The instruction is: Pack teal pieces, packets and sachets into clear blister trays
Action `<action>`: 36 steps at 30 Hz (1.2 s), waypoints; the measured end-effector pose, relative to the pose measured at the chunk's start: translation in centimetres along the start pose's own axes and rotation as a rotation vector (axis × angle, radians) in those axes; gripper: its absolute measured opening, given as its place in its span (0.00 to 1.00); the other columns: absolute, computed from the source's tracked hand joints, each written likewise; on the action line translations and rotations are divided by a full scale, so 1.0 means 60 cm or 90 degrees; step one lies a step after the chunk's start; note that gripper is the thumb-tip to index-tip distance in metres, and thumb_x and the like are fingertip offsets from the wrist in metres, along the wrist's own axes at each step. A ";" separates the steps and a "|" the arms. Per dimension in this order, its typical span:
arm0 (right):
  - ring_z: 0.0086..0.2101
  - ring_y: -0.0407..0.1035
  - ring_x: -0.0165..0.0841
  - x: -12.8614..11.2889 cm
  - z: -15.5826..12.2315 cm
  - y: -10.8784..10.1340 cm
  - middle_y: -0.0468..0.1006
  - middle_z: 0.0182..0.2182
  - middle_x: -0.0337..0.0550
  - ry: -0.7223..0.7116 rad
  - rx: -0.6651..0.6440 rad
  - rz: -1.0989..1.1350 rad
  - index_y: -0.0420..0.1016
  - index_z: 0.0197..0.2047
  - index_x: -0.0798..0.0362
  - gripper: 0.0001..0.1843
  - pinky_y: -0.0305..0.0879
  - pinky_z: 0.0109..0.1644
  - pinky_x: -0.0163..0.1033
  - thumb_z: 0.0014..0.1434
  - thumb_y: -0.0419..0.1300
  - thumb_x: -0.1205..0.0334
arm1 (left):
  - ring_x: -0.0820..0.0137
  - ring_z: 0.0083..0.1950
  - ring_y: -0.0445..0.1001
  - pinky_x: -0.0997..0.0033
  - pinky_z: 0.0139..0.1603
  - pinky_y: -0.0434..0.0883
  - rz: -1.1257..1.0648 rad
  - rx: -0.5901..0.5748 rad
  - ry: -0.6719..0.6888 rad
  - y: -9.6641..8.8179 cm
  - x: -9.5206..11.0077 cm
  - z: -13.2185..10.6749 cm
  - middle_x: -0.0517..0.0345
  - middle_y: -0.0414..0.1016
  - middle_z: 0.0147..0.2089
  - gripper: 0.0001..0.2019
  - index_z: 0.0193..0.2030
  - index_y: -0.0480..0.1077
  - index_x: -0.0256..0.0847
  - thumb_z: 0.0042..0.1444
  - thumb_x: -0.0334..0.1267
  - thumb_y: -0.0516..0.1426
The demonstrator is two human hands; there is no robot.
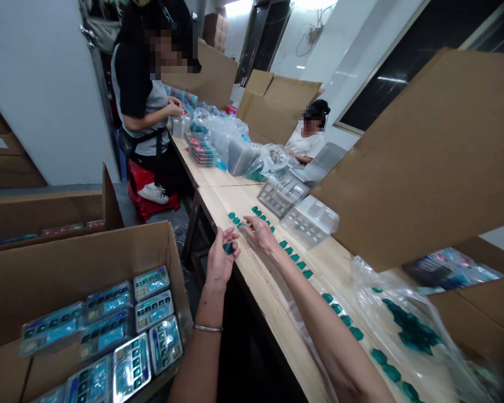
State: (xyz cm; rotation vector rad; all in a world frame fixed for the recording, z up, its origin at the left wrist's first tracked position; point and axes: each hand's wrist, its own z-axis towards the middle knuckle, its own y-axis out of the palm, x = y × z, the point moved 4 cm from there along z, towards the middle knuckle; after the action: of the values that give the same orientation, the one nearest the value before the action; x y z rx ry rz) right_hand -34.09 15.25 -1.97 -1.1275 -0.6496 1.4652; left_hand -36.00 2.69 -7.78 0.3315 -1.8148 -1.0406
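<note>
My left hand (222, 258) is turned palm up beside the table's edge, its curled fingers holding dark teal gem-shaped pieces (228, 248); how many is hard to make out. Over the wooden table, my right hand (258, 232) reaches out with fingers apart, and nothing shows between them. Close to its fingertips lies a short row of teal gem-shaped pieces (236, 220). A longer line of such pieces (294, 257) runs in small groups along the table past my right forearm.
Clear plastic trays (311, 221) stand behind the pieces. A clear bag (407, 324) of teal pieces lies at right, near a large carton (437, 157). At lower left, an open carton (84, 240) holds blister packs (131, 366). Two people (145, 95) work farther along the table (218, 196).
</note>
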 end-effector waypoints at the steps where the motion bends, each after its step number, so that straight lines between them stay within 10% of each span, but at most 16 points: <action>1: 0.30 0.67 0.31 -0.008 -0.009 -0.017 0.75 0.34 0.46 0.006 0.019 0.015 0.74 0.41 0.57 0.12 0.63 0.37 0.35 0.56 0.57 0.60 | 0.79 0.25 0.65 0.78 0.25 0.65 -0.069 -0.001 -0.037 0.003 -0.002 -0.001 0.53 0.71 0.35 0.20 0.41 0.70 0.34 0.57 0.50 0.49; 9: 0.39 0.66 0.34 -0.096 -0.095 -0.071 0.73 0.36 0.45 -0.100 -0.037 0.079 0.74 0.42 0.51 0.11 0.64 0.45 0.40 0.54 0.58 0.66 | 0.69 0.44 0.73 0.68 0.48 0.70 -0.171 -0.024 -0.102 0.034 -0.026 -0.017 0.45 0.74 0.43 0.19 0.41 0.70 0.32 0.60 0.46 0.46; 15: 0.43 0.68 0.34 -0.078 -0.110 -0.065 0.74 0.41 0.47 -0.093 -0.020 0.174 0.74 0.41 0.53 0.11 0.65 0.48 0.41 0.56 0.54 0.69 | 0.66 0.53 0.69 0.66 0.53 0.67 -0.150 -0.119 -0.137 0.054 -0.023 -0.029 0.44 0.72 0.51 0.20 0.42 0.71 0.34 0.59 0.48 0.47; 22: 0.31 0.72 0.31 -0.003 -0.120 -0.074 0.78 0.32 0.43 0.163 0.094 0.369 0.75 0.36 0.54 0.09 0.70 0.38 0.37 0.52 0.58 0.61 | 0.70 0.49 0.72 0.68 0.54 0.67 -0.105 -0.131 -0.073 0.067 -0.048 -0.034 0.51 0.74 0.46 0.12 0.41 0.71 0.36 0.48 0.33 0.61; 29: 0.28 0.72 0.31 0.007 -0.129 -0.091 0.78 0.27 0.42 0.231 0.091 0.441 0.75 0.34 0.54 0.10 0.70 0.36 0.37 0.49 0.61 0.59 | 0.77 0.32 0.71 0.77 0.35 0.69 0.160 -0.133 0.073 0.066 -0.058 -0.038 0.57 0.72 0.33 0.15 0.43 0.71 0.35 0.49 0.39 0.59; 36: 0.27 0.73 0.32 0.007 -0.137 -0.107 0.77 0.24 0.41 0.283 0.110 0.516 0.74 0.33 0.55 0.12 0.71 0.35 0.39 0.47 0.63 0.57 | 0.76 0.31 0.70 0.74 0.38 0.68 0.166 -0.157 0.051 0.073 -0.058 -0.041 0.55 0.74 0.33 0.16 0.42 0.71 0.33 0.48 0.41 0.59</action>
State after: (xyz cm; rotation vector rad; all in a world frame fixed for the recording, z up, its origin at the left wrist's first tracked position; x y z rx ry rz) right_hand -23.89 15.55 0.27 -1.6033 0.2901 1.7895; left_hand -31.30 6.19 -6.15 -0.0137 -1.5878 -1.0368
